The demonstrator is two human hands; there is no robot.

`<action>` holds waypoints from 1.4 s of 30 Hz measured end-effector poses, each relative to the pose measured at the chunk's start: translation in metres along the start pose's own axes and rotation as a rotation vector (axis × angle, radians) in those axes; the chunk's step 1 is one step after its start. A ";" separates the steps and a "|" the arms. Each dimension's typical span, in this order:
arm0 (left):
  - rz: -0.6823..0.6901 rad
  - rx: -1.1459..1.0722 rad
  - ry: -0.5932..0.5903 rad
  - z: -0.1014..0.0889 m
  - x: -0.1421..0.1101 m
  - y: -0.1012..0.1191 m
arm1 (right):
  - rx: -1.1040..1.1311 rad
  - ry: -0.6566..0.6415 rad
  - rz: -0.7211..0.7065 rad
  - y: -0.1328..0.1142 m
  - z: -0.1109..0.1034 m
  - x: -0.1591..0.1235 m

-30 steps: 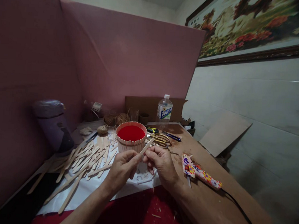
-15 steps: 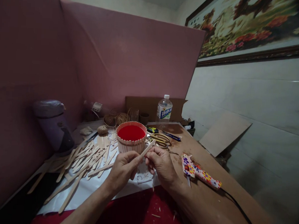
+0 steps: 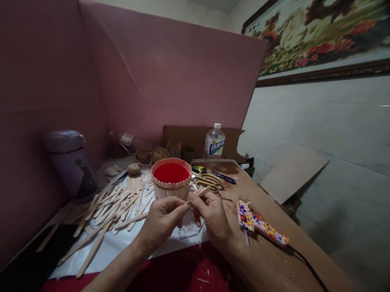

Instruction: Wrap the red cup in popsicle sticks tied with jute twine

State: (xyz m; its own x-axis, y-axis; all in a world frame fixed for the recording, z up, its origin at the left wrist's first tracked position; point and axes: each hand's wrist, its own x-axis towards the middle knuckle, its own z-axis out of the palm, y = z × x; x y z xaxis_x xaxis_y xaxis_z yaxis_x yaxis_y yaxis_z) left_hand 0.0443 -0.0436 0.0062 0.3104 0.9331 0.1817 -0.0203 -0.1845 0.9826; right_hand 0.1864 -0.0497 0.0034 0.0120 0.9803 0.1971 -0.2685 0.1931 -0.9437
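Note:
Both my hands meet over the white sheet in front of a red cup clad in wooden sticks. My left hand pinches the near end of a pale wooden stick. My right hand is closed round the same stick further along, whose far end pokes out up and to the right. A heap of loose wooden sticks lies on the sheet to the left of my hands.
A flower-patterned glue gun with a black cord lies on the brown table to the right. Gold scissors, a blue pen, a water bottle, twine balls and a purple lidded container stand behind. Pink boards wall the left and back.
The stick's far end has swung down and to the right, lying flatter than before. Both hands stayed in nearly the same spot.

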 end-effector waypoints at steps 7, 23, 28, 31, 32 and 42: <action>-0.043 -0.245 -0.077 -0.003 0.003 0.006 | 0.103 -0.012 -0.068 0.004 -0.005 0.002; 0.135 -0.089 0.214 -0.001 0.000 0.001 | -0.059 -0.026 -0.187 0.000 -0.001 -0.009; 0.082 -0.225 0.227 0.004 -0.002 0.009 | 0.091 -0.031 -0.192 0.005 -0.004 -0.006; 0.086 -0.261 0.230 0.008 -0.002 0.009 | 0.156 -0.008 -0.196 0.007 -0.003 -0.006; 0.088 -0.266 0.243 0.009 -0.002 0.008 | 0.169 0.002 -0.195 0.008 -0.002 -0.006; 0.281 -0.194 0.488 -0.007 0.000 0.008 | 0.190 0.132 -0.260 0.004 -0.006 0.000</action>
State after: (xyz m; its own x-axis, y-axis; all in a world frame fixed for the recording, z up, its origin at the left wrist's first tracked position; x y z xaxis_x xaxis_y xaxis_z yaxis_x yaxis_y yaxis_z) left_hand 0.0376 -0.0429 0.0148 -0.2038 0.8991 0.3874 -0.2257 -0.4282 0.8751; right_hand 0.1911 -0.0485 -0.0014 0.2247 0.8986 0.3770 -0.4145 0.4382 -0.7976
